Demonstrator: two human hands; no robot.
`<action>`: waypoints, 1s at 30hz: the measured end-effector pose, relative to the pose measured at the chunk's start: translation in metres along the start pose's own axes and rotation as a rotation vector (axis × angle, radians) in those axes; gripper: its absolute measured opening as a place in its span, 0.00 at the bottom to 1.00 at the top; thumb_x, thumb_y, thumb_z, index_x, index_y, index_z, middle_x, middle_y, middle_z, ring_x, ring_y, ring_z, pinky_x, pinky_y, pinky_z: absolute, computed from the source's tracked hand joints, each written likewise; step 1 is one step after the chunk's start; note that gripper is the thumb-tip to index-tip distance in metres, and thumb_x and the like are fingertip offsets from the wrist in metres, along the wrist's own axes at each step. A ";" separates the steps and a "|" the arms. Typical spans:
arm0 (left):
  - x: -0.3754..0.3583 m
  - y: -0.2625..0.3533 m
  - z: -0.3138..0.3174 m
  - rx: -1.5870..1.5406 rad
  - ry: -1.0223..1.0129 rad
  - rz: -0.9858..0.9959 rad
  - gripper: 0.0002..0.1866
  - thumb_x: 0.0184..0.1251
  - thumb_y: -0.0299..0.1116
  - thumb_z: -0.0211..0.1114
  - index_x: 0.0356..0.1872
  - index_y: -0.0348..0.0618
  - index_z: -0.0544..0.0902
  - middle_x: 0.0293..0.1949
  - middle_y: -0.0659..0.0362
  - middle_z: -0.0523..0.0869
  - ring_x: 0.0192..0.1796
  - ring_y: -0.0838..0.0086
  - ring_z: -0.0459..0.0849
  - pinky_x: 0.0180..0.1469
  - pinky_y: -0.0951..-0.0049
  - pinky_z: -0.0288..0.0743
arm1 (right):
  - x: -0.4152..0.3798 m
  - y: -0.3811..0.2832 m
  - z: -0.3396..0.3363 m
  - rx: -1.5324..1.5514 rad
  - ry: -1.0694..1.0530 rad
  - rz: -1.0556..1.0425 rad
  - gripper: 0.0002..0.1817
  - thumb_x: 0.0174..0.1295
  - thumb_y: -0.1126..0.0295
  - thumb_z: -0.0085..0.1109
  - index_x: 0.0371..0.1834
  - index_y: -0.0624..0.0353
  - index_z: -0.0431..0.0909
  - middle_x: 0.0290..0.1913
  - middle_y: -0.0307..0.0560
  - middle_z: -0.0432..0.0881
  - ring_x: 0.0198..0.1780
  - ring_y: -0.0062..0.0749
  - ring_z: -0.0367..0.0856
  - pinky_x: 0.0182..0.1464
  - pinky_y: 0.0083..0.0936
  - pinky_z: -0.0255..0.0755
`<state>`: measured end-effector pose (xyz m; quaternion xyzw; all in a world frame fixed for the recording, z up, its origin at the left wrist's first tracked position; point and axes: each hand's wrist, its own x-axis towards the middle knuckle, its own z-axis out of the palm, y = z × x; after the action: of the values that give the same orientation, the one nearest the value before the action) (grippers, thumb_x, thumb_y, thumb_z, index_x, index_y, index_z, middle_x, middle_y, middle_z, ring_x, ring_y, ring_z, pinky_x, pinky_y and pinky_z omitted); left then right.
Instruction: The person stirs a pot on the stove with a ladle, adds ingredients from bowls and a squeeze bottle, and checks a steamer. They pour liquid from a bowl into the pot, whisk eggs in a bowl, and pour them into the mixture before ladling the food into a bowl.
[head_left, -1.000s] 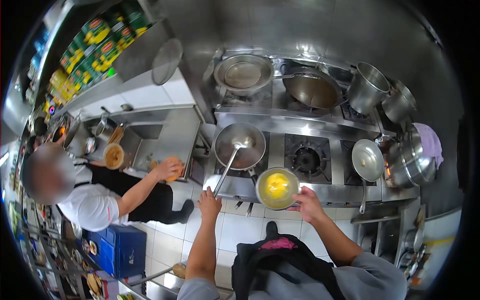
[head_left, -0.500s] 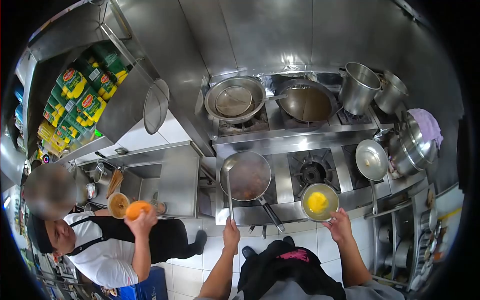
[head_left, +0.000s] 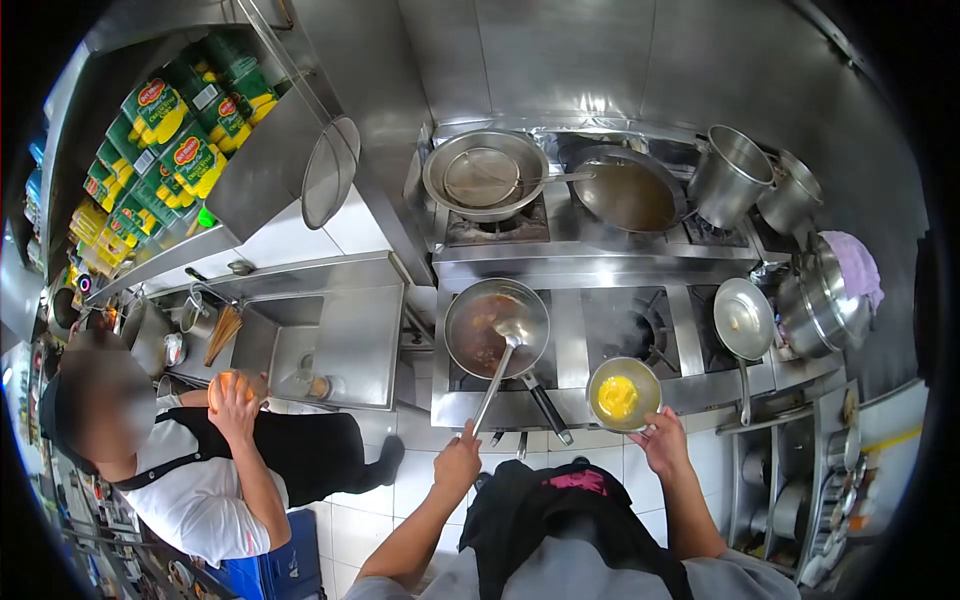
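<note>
My left hand grips the handle of a metal ladle, whose bowl is over the reddish-brown food in a frying pan on the front left burner. The pan's black handle points toward me. My right hand holds the rim of a small metal bowl with beaten yellow egg inside. That bowl is held above the stove's front edge, just in front of the middle burner.
A co-worker at the left holds an orange object beside the sink. Behind stand a wok with dark liquid, a strainer in a basin and tall pots. A skillet lies at the right.
The ladle's bowl has moved from the pan's left rim to over its food. My right hand and the egg bowl have shifted slightly left. The co-worker's hands and orange object have moved left.
</note>
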<state>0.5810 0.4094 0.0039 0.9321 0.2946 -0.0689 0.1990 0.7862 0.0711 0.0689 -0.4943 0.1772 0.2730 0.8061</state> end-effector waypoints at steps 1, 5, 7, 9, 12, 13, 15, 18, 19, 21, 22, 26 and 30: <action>-0.007 -0.007 0.005 0.003 0.005 -0.005 0.27 0.77 0.43 0.56 0.74 0.53 0.69 0.41 0.44 0.88 0.39 0.47 0.89 0.42 0.47 0.82 | 0.003 -0.005 0.003 -0.013 -0.031 -0.001 0.11 0.62 0.75 0.61 0.38 0.48 0.68 0.44 0.41 0.80 0.46 0.36 0.83 0.44 0.44 0.87; -0.022 -0.050 0.013 0.115 0.063 -0.007 0.27 0.78 0.43 0.56 0.75 0.57 0.68 0.44 0.49 0.84 0.40 0.49 0.89 0.41 0.46 0.82 | 0.023 -0.018 -0.003 -0.011 -0.081 0.004 0.10 0.62 0.75 0.61 0.37 0.48 0.69 0.44 0.41 0.80 0.47 0.36 0.83 0.44 0.43 0.86; -0.026 -0.056 -0.014 0.167 0.041 -0.027 0.25 0.78 0.43 0.55 0.74 0.59 0.70 0.45 0.50 0.84 0.41 0.50 0.88 0.41 0.47 0.82 | 0.029 -0.024 -0.005 -0.044 -0.080 -0.015 0.09 0.62 0.75 0.61 0.36 0.48 0.69 0.44 0.40 0.80 0.48 0.36 0.83 0.45 0.43 0.86; -0.024 -0.056 -0.037 0.204 0.031 -0.056 0.24 0.79 0.42 0.55 0.73 0.60 0.72 0.46 0.50 0.84 0.43 0.50 0.88 0.42 0.48 0.82 | 0.029 -0.032 -0.004 -0.041 -0.083 -0.017 0.09 0.62 0.74 0.61 0.37 0.49 0.70 0.44 0.40 0.80 0.48 0.36 0.83 0.46 0.43 0.85; -0.004 -0.054 -0.058 0.235 0.102 -0.025 0.25 0.78 0.41 0.55 0.73 0.57 0.71 0.41 0.47 0.85 0.41 0.49 0.88 0.42 0.47 0.82 | 0.032 -0.037 -0.008 -0.039 -0.083 -0.017 0.09 0.62 0.74 0.61 0.38 0.49 0.71 0.45 0.40 0.81 0.49 0.36 0.82 0.47 0.44 0.85; 0.006 -0.049 -0.066 0.237 0.131 -0.021 0.25 0.78 0.41 0.56 0.74 0.57 0.70 0.40 0.46 0.85 0.39 0.48 0.88 0.41 0.47 0.82 | 0.033 -0.035 -0.010 -0.041 -0.083 -0.013 0.09 0.62 0.74 0.61 0.39 0.49 0.71 0.45 0.40 0.81 0.49 0.36 0.82 0.48 0.44 0.85; 0.032 -0.038 -0.074 0.255 0.121 -0.034 0.26 0.78 0.40 0.55 0.74 0.56 0.69 0.40 0.44 0.86 0.39 0.46 0.88 0.42 0.46 0.82 | 0.037 -0.033 -0.014 -0.041 -0.098 -0.002 0.09 0.62 0.74 0.61 0.40 0.50 0.71 0.46 0.40 0.81 0.50 0.36 0.82 0.47 0.44 0.85; 0.051 -0.037 -0.063 0.221 0.109 -0.073 0.26 0.78 0.39 0.54 0.75 0.55 0.68 0.42 0.40 0.87 0.40 0.44 0.88 0.43 0.43 0.81 | 0.041 -0.033 -0.017 -0.050 -0.115 0.006 0.09 0.62 0.74 0.62 0.40 0.50 0.71 0.46 0.41 0.81 0.49 0.37 0.82 0.46 0.44 0.86; 0.058 -0.037 -0.058 0.179 0.101 -0.093 0.26 0.78 0.39 0.53 0.74 0.54 0.68 0.42 0.38 0.87 0.41 0.42 0.88 0.44 0.42 0.81 | 0.042 -0.034 -0.018 -0.050 -0.112 0.007 0.09 0.62 0.74 0.62 0.39 0.50 0.70 0.45 0.41 0.81 0.48 0.36 0.83 0.45 0.44 0.86; 0.060 -0.059 -0.015 0.066 0.137 -0.080 0.25 0.78 0.38 0.52 0.74 0.53 0.69 0.42 0.36 0.87 0.42 0.41 0.88 0.46 0.40 0.80 | 0.039 -0.038 -0.022 -0.031 -0.109 -0.014 0.10 0.62 0.74 0.62 0.38 0.50 0.70 0.44 0.41 0.81 0.47 0.36 0.83 0.44 0.43 0.87; 0.053 -0.072 0.007 -0.047 0.166 -0.067 0.25 0.78 0.38 0.50 0.74 0.52 0.69 0.42 0.35 0.87 0.42 0.39 0.88 0.47 0.38 0.80 | 0.037 -0.037 -0.025 -0.012 -0.101 -0.030 0.10 0.61 0.75 0.62 0.37 0.50 0.69 0.43 0.42 0.81 0.45 0.35 0.84 0.42 0.43 0.87; -0.008 -0.007 0.008 -1.076 -0.212 -0.517 0.25 0.84 0.42 0.47 0.77 0.60 0.59 0.29 0.61 0.74 0.21 0.76 0.73 0.21 0.68 0.78 | 0.036 -0.030 -0.044 0.004 -0.056 -0.033 0.11 0.61 0.75 0.62 0.35 0.48 0.68 0.39 0.41 0.80 0.38 0.32 0.83 0.40 0.42 0.88; -0.019 0.048 -0.011 -1.625 -0.310 -0.717 0.11 0.84 0.41 0.45 0.57 0.53 0.71 0.28 0.62 0.72 0.22 0.78 0.70 0.23 0.73 0.72 | 0.033 -0.025 -0.055 0.029 -0.019 -0.035 0.12 0.62 0.75 0.62 0.33 0.47 0.67 0.36 0.39 0.78 0.33 0.29 0.80 0.39 0.43 0.88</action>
<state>0.5935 0.3683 0.0340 0.3366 0.4952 -0.0224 0.8006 0.8263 0.0217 0.0437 -0.4828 0.1649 0.2608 0.8196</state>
